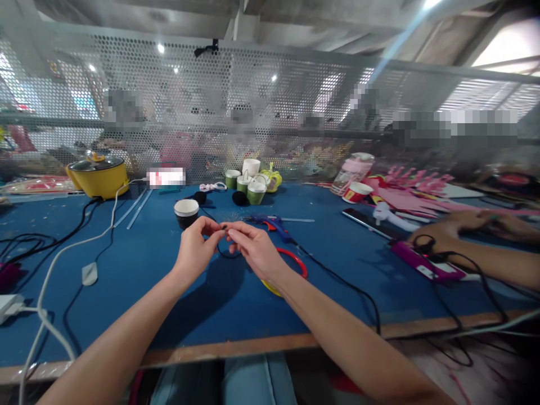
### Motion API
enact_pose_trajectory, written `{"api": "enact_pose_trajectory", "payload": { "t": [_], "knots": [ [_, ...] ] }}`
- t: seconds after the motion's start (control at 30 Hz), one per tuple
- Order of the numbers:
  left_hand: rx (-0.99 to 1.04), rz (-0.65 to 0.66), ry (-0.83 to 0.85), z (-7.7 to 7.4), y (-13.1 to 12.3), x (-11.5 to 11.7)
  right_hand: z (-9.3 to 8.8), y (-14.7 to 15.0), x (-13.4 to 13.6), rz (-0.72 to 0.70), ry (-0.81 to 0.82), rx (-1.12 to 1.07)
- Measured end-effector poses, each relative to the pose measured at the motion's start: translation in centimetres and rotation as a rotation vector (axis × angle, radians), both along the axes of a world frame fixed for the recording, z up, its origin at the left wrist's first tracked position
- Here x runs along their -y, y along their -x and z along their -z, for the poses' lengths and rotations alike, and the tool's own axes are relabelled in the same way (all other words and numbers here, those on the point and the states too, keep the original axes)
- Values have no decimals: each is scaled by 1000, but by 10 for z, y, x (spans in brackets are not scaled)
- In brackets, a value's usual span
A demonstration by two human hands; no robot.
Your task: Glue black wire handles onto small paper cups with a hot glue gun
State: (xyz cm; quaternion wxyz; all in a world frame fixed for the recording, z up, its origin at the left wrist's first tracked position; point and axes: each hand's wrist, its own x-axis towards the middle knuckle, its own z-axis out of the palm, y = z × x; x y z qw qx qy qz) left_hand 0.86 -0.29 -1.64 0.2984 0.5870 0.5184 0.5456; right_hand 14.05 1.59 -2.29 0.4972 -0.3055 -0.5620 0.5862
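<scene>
My left hand (197, 245) and my right hand (254, 247) meet over the middle of the blue table (177, 320), their fingertips pinched together. Between them is a tiny dark piece (223, 227), too small to name. A black paper cup with a white inside (186, 212) stands just beyond my left hand. Behind my right hand lies a blue glue gun (276, 226), its cord trailing right. Partly under my right wrist is a red and yellow ring (297, 261). Two black fuzzy balls, one of them (240, 198) farther back, lie past my hands.
Green and white cups (256, 190) stand at the back before a perforated metal screen (169, 95). A yellow electric pot (98, 175) is at back left, with cables (63, 247) nearby. To the right are a phone (367, 223), a purple power strip (426, 263) and another person's arm (485, 261).
</scene>
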Motion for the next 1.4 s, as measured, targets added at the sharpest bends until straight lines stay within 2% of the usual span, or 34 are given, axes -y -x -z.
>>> {"api": "enact_pose_trajectory", "payload": {
  "t": [0.3,0.4,0.47,0.6,0.7,0.83,1.1,1.27,1.4],
  "knots": [
    [-60,-20,-51,2,-4,2,4,4,-1,95,-12,24],
    [-61,10,-47,3,-3,2,4,2,-3,105,-50,27],
    [-17,97,17,2,-3,3,3,0,-5,113,-79,38],
    [170,395,247,-2,-3,6,1,-4,-6,118,-112,23],
    [321,480,327,-3,-4,7,0,-4,-6,86,-121,-10],
    [397,455,312,-1,-6,7,1,-3,-5,82,-111,-26],
    [399,366,261,0,-8,5,-2,1,-3,104,-19,-89],
    [396,323,218,2,-7,4,-4,0,-2,7,42,-156],
    [303,279,163,4,-5,3,-5,-2,-3,-46,103,-200]
  ]
}}
